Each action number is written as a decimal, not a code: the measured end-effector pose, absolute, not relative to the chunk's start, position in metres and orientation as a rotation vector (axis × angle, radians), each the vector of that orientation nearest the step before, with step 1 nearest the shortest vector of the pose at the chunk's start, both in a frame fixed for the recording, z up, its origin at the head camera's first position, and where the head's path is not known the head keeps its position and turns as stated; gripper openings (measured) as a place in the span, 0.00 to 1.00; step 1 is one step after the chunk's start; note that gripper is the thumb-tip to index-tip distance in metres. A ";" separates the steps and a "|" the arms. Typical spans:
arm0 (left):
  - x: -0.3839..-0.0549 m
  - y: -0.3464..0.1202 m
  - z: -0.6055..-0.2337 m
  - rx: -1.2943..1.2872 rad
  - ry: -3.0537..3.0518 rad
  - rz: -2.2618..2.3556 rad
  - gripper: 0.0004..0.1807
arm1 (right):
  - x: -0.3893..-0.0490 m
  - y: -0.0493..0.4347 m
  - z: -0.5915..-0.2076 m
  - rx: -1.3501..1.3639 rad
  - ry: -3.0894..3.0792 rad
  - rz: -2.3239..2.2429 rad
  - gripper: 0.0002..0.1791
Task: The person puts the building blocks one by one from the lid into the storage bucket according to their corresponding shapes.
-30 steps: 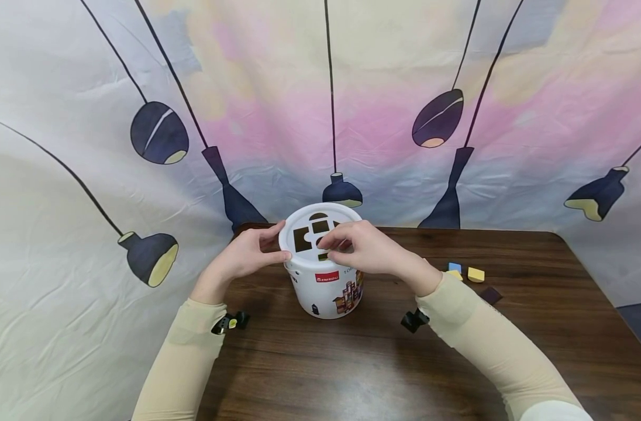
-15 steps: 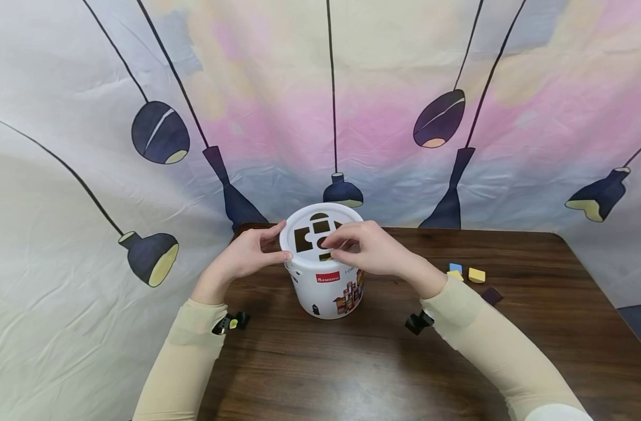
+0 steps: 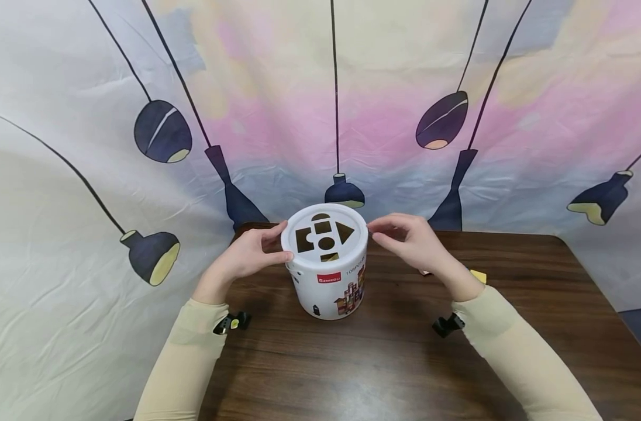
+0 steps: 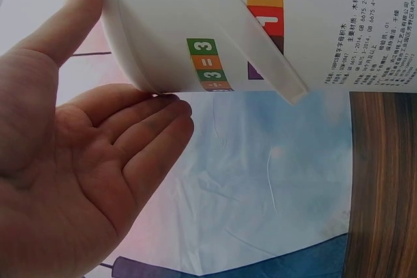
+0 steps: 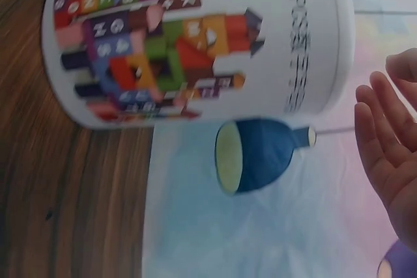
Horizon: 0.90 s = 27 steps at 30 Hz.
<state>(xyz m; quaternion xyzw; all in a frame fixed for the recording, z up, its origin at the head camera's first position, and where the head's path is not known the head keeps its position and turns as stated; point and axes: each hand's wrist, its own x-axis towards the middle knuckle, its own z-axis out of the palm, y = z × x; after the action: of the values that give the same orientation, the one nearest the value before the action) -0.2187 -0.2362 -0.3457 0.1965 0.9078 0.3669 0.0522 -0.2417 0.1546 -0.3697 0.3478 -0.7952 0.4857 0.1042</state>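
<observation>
A white toy-block bucket [image 3: 310,295] stands upright on the table, with printed coloured blocks on its side. Its round white lid [image 3: 347,251] has several shaped holes, among them a triangle, a circle and a square. My left hand [image 3: 249,252] holds the rim at the left, thumb on the near side and fingers on the far side. In the left wrist view a white handle strip [image 4: 273,79] runs down the bucket's side. My right hand [image 3: 412,240] is just beside the rim at the right, fingers loosely bent; in the right wrist view a gap separates them from the bucket.
On the brown wooden table [image 3: 299,362] a yellow block [image 3: 478,276] shows beyond my right wrist. A small pale piece [image 3: 424,272] peeks out under that hand. Behind the table hangs a cloth backdrop [image 3: 389,128] printed with lamps.
My right hand has moved right, from over the lid's holes to outside the rim, uncovering the triangle and circle. Its forearm now hides the blue and dark blocks. My left hand stays on the rim.
</observation>
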 end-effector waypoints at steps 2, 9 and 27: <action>-0.218 -0.236 -0.346 0.595 2.758 1.118 0.49 | -0.242 0.166 -0.375 0.984 -2.366 1.428 0.12; -0.219 -0.236 -0.346 0.605 2.761 1.114 0.49 | -0.242 0.214 -0.398 0.801 -2.487 1.448 0.13; -0.220 -0.236 -0.348 0.604 2.737 1.145 0.49 | -0.219 0.339 -0.451 0.377 -2.797 1.384 0.23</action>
<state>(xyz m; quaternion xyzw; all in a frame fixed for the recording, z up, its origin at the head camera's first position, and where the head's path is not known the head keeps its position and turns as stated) -0.2195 -0.2364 -0.3481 0.1992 0.9025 0.3776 0.0571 -0.2195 0.3387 -0.4514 0.1200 -0.8897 0.4404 -0.0008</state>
